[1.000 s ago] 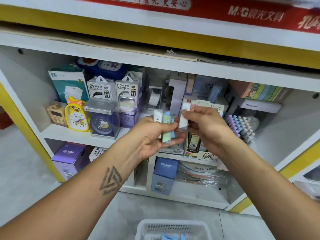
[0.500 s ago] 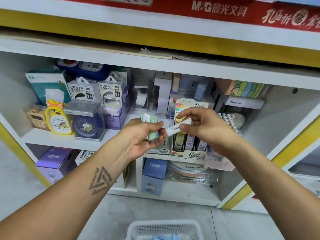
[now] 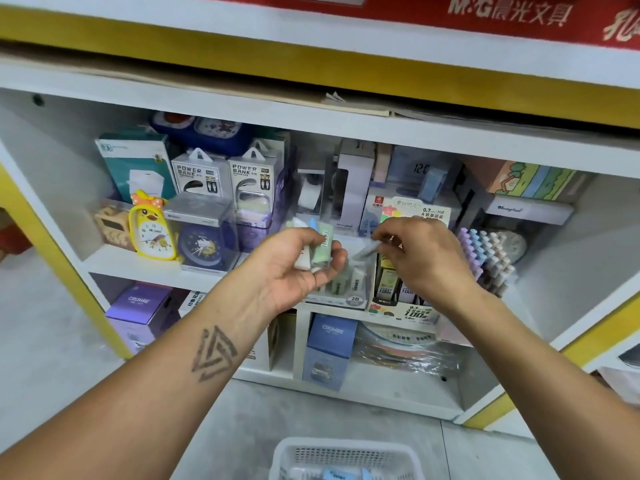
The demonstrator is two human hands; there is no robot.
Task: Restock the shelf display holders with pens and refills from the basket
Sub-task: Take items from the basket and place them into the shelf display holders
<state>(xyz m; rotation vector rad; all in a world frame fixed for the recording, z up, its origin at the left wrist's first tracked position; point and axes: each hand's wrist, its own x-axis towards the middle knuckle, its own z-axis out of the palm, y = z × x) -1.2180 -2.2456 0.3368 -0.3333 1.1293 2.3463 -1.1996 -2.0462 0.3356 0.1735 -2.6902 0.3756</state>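
Since 0.5 s ago: right hand (image 3: 420,252) dropped its pinched refill tube (image 3: 364,251) toward the display holder (image 3: 349,291); tube now blurred, tip-down just above the slots. Left hand (image 3: 298,268) unchanged, fingers curled round a bundle of refill tubes (image 3: 317,249). Basket (image 3: 346,460) on the floor below. Risks: thin fingertip pinch, tube may miss the slot; loose bundle may slip and fall.
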